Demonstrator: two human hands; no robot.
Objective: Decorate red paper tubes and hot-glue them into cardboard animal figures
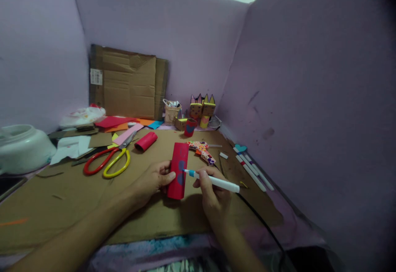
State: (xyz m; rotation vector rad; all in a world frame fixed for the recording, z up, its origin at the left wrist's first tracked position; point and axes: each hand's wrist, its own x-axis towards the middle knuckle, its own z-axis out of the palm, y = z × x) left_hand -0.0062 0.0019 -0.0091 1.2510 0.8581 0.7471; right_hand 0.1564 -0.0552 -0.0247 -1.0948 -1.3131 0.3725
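My left hand (157, 178) grips a red paper-covered tube (177, 189) by its left side, thumb on the front and fingers behind. Blue marks run down the middle of the tube. In my right hand (213, 189) is a white marker (225, 184) with a blue band, pinched between thumb and fingers. Its blue tip touches or nearly touches the blue marks. A second red tube (146, 141) lies behind my left hand. Just beyond the held tube rests a glue gun (202, 151) with a flowery pattern, its black cord running under my right hand toward the front edge.
Scissors (116, 156) with red and yellow handles lie open at left, by coloured paper (128, 134). A white pot (26, 150) stands far left. Several markers (252, 169) lie along the right wall. Paper crafts (202, 107) and a pen holder (172, 111) stand at the back.
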